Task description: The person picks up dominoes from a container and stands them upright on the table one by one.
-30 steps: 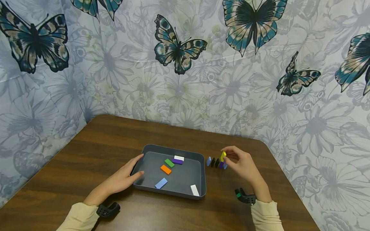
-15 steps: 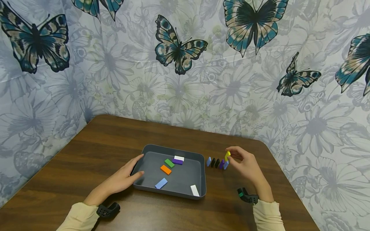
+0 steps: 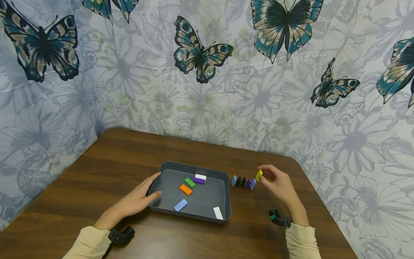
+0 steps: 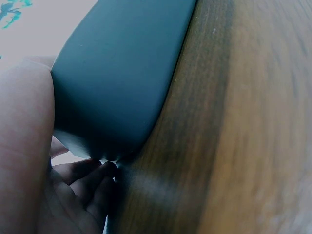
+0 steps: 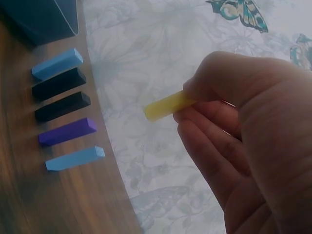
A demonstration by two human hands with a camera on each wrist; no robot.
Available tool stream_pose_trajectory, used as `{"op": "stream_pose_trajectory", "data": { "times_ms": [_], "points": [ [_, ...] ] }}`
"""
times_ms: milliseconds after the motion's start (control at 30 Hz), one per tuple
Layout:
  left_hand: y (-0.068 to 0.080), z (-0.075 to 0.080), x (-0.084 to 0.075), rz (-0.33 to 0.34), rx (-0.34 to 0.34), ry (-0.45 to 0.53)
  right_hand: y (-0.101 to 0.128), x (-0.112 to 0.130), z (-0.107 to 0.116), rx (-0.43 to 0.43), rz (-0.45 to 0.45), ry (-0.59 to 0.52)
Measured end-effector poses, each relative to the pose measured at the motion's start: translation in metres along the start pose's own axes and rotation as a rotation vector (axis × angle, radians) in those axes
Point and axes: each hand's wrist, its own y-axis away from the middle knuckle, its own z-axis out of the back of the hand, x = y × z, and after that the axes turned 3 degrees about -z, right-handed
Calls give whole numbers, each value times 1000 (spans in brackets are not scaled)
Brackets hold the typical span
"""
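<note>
My right hand (image 3: 275, 181) pinches a yellow domino block (image 3: 259, 175) (image 5: 168, 105) just right of a short row of standing blocks (image 3: 243, 182): light blue, two black, purple, light blue (image 5: 73, 158). The yellow block hovers slightly above the table beyond the row's right end. My left hand (image 3: 142, 196) grips the left wall of a dark grey tray (image 3: 207, 212) (image 4: 122, 73), thumb on the rim, fingers under its edge. Inside the tray lie green (image 3: 189, 182), orange (image 3: 185, 189), purple (image 3: 198, 181), light blue (image 3: 180, 205) and two white blocks.
The brown wooden table (image 3: 97, 172) ends at a rounded corner on the far right, close behind the row. Butterfly-patterned fabric (image 3: 200, 72) walls the table at the back and sides. Black wrist mounts (image 3: 279, 220) sit on both forearms.
My right hand has carried the yellow block to the right, from above the row to just past its right end. The left hand and tray have stayed put.
</note>
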Motion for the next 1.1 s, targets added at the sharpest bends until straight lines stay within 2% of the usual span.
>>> {"op": "stream_pose_trajectory", "data": {
  "times_ms": [667, 933, 1100],
  "points": [
    [0, -2, -4, 0, -7, -4, 6, -30, -4, -16, -93, 10],
    [0, -2, -4, 2, 3, 6, 8, -41, -7, 13, -148, 27],
    [0, -2, -4, -2, 0, 4, 9, -46, -10, 19, -160, -2]
  ]
}}
